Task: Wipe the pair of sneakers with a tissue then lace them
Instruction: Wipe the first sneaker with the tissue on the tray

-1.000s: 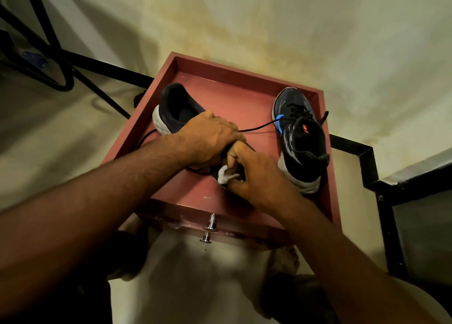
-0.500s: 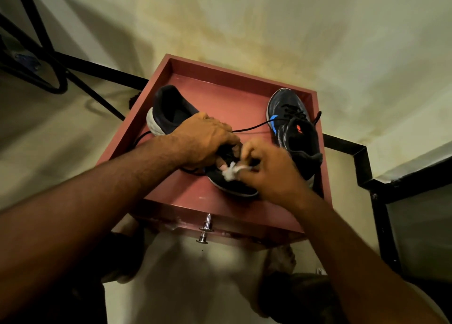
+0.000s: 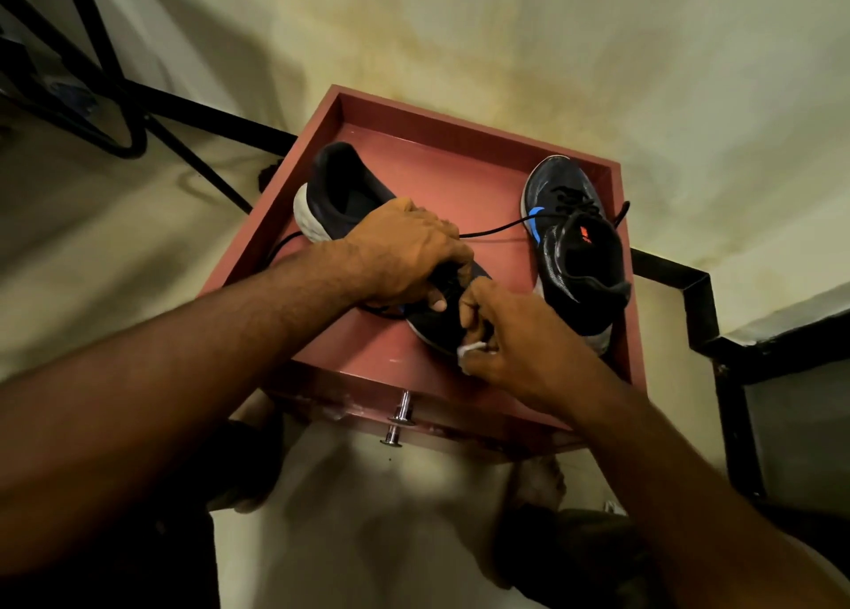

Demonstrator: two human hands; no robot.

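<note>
two dark sneakers sit in one red tray (image 3: 611,258). the left hand (image 3: 404,258) grips the nearer sneaker (image 3: 349,199) across its middle. just beside it, the right hand (image 3: 519,337) pinches one white tissue (image 3: 471,350) at that shoe's toe, probably touching it. the second sneaker (image 3: 575,240) stands beyond the right hand, with one black lace (image 3: 496,229) trailing toward the left hand.
</note>
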